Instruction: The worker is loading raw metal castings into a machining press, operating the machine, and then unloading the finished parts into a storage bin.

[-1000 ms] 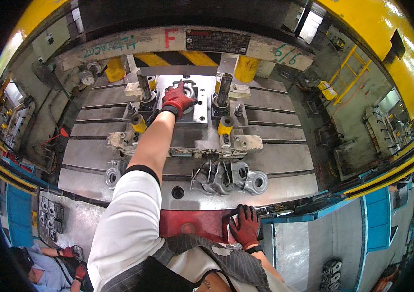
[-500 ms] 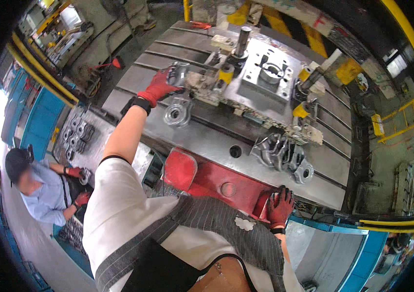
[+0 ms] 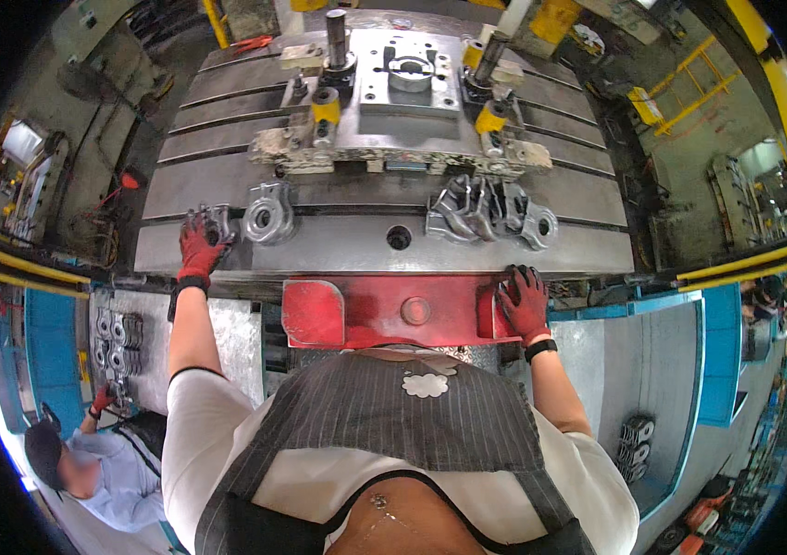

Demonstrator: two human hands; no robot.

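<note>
My left hand [image 3: 199, 248], in a red glove, is at the table's front left, its fingers closed on a grey forged metal part [image 3: 222, 222]; the glove hides some of it. Just right of it stands a similar part with a round eye [image 3: 268, 215]. My right hand [image 3: 525, 305], also red-gloved, lies with fingers spread on the right end of a red metal housing [image 3: 377, 313] at the table's front edge. Several more forged parts [image 3: 478, 209] are grouped on the slotted steel table [image 3: 347, 239], beyond my right hand.
A die block [image 3: 412, 122] with a round cavity, upright guide posts [image 3: 336, 42] and yellow-collared posts [image 3: 325, 111] occupies the table's far middle. Lower left, a co-worker [image 3: 111, 472] in red gloves reaches toward stacked parts [image 3: 116, 340]. More parts [image 3: 636, 446] lie in the blue-edged bin at right.
My view has turned, squaring up with the table. My left hand and its part have come nearer the front edge, away from the die. My right hand stays on the red housing.
</note>
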